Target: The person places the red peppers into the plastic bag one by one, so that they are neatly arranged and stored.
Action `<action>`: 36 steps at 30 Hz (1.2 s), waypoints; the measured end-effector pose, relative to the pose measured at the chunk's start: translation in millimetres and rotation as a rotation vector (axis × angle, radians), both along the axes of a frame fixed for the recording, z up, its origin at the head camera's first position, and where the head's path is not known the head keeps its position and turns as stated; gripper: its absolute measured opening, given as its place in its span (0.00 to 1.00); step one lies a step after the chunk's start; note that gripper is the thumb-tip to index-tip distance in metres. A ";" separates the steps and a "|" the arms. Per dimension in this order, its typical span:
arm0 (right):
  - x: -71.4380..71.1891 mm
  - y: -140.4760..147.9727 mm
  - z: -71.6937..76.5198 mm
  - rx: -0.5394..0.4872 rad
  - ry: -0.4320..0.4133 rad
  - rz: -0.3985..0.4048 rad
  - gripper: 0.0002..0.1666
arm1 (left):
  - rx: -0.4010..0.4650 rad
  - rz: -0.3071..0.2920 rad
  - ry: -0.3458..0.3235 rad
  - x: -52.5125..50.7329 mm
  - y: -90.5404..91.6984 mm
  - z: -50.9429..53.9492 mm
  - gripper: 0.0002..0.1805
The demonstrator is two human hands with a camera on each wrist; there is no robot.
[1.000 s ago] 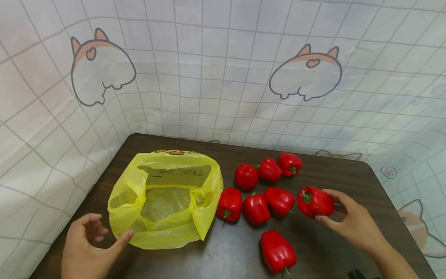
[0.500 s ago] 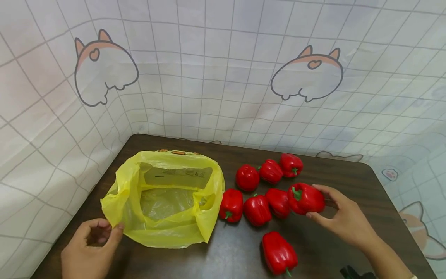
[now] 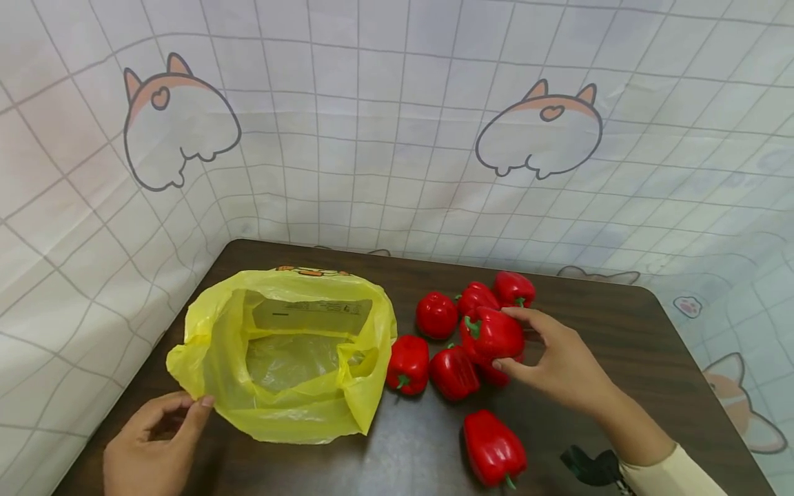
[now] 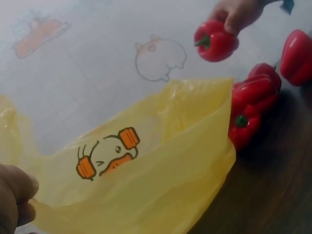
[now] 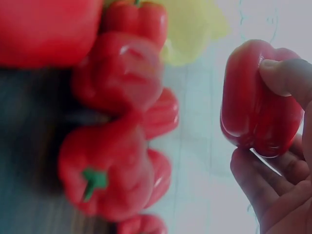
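Note:
My right hand (image 3: 555,362) grips a red bell pepper (image 3: 496,335) between thumb and fingers, lifted above the other peppers; its green stem points left in the head view. In the right wrist view the held pepper (image 5: 253,97) hangs apart from the ones on the table. With thumb and fingers, my left hand (image 3: 151,441) pinches the near left edge of a yellow plastic bag (image 3: 285,427). The bag stands with its mouth spread wide, and no pepper shows inside. In the left wrist view a cartoon duck print (image 4: 109,156) shows on the bag.
Several red bell peppers lie right of the bag, among them one pepper (image 3: 408,365) close against its side. A single pepper (image 3: 494,449) lies nearer the front of the dark wooden table (image 3: 422,455). Behind hangs a white grid-patterned cloth (image 3: 384,138). A black strap (image 3: 592,466) sits by the right wrist.
My right hand has carried the pepper leftward and up over the others. My left hand has taken hold of the bag's edge and pulled it left, widening the mouth.

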State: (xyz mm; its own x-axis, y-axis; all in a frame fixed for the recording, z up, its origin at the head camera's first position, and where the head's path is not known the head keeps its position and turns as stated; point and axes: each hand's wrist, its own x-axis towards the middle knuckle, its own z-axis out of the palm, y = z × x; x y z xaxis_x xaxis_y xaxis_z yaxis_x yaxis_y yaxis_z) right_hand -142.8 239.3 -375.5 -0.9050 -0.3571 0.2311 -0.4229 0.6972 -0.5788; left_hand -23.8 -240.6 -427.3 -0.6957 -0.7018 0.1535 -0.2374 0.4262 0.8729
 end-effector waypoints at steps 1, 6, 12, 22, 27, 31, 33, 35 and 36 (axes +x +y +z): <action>-1.3 -5.3 1.7 -0.013 -0.001 0.016 0.43 | 0.006 0.002 -0.003 0.4 -0.8 0.1 0.14; -5.3 -31.1 8.3 -0.077 -0.017 0.074 0.42 | 0.046 0.019 -0.052 0.5 -3.6 1.7 0.17; -8.1 -60.8 12.7 -0.052 -0.048 0.100 0.44 | 0.061 0.012 -0.100 -1.8 -3.3 1.2 0.19; -15.9 -105.9 17.2 -0.045 -0.032 0.185 0.44 | 0.051 0.008 -0.063 -2.3 -3.9 2.1 0.19; -21.5 -128.3 23.5 -0.062 -0.026 0.240 0.44 | 0.050 0.002 -0.039 -2.7 -3.9 5.2 0.18; -25.6 -144.3 26.2 -0.058 -0.042 0.260 0.44 | 0.048 0.000 -0.026 -3.4 -2.4 6.0 0.17; -27.0 -151.5 26.4 -0.039 -0.058 0.262 0.44 | 0.056 0.002 -0.034 -3.7 -1.3 5.6 0.18; -28.5 -158.4 26.2 -0.021 -0.072 0.268 0.44 | 0.067 0.007 -0.044 -3.6 -0.7 4.4 0.19; -28.8 -161.8 26.2 -0.012 -0.080 0.271 0.44 | 0.071 0.008 -0.047 -3.5 -0.7 3.8 0.19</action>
